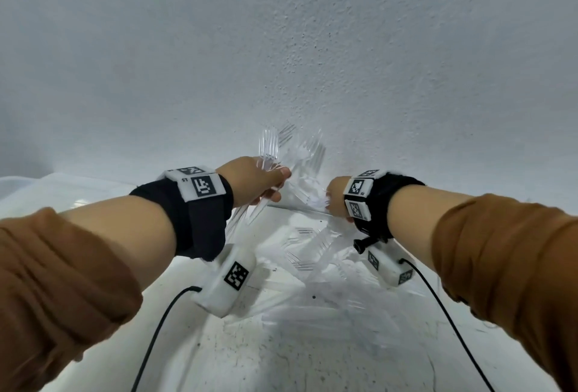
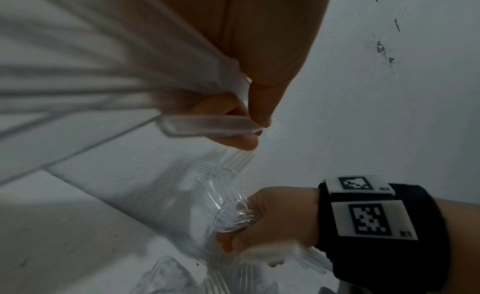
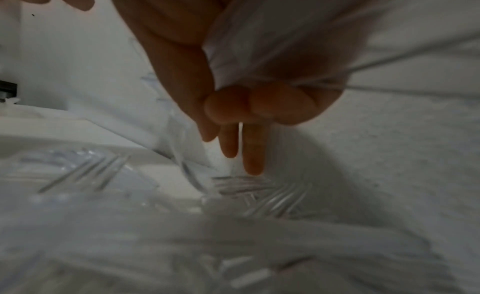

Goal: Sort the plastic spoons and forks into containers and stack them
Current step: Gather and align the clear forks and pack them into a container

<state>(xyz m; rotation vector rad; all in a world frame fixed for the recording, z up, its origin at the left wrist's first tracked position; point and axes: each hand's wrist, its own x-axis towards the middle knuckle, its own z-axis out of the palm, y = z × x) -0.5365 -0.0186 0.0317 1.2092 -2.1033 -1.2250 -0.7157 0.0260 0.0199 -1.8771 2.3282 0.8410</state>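
My left hand [image 1: 261, 183] grips a bundle of clear plastic forks [image 1: 269, 146] by the handles, tines pointing up toward the wall. In the left wrist view the thumb and fingers of the left hand [image 2: 246, 117] pinch a fork handle [image 2: 207, 126]. Just to the right, my right hand [image 1: 336, 196] grips a second bunch of clear forks [image 1: 314, 154], which shows in the left wrist view as stacked fork heads [image 2: 226, 212] beside the right hand [image 2: 275, 218]. In the right wrist view the right hand [image 3: 259, 105] has two fingers curled and others hanging down. No spoons can be made out.
Several loose clear forks [image 1: 305, 258] lie on the white table [image 1: 312, 344] under the hands, and the same loose forks [image 3: 259, 193] appear below the fingers. A clear plastic container [image 1: 47, 188] stands at the left. A textured wall [image 1: 281, 47] rises right behind. Black cables [image 1: 156, 338] hang from both wrists.
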